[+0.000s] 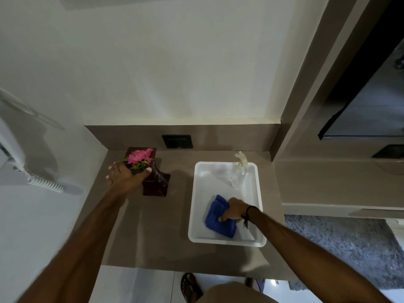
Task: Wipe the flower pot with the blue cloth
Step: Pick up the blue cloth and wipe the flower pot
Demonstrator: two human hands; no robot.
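Observation:
A dark red-brown flower pot (157,182) with pink flowers (140,157) and green leaves stands on the brown counter at the left. My left hand (124,173) wraps around its upper left side, thumb across the front. A folded blue cloth (215,219) lies in the near part of a white tray (194,215). My right hand (234,209) rests on the cloth's right side with fingers closed on it; the cloth still lies on the tray floor.
A clear spray bottle (238,173) lies at the tray's far end. A black wall socket (177,141) sits behind the pot. A white phone with a coiled cord (46,182) hangs at left. A dark screen (367,101) and a shelf are at right.

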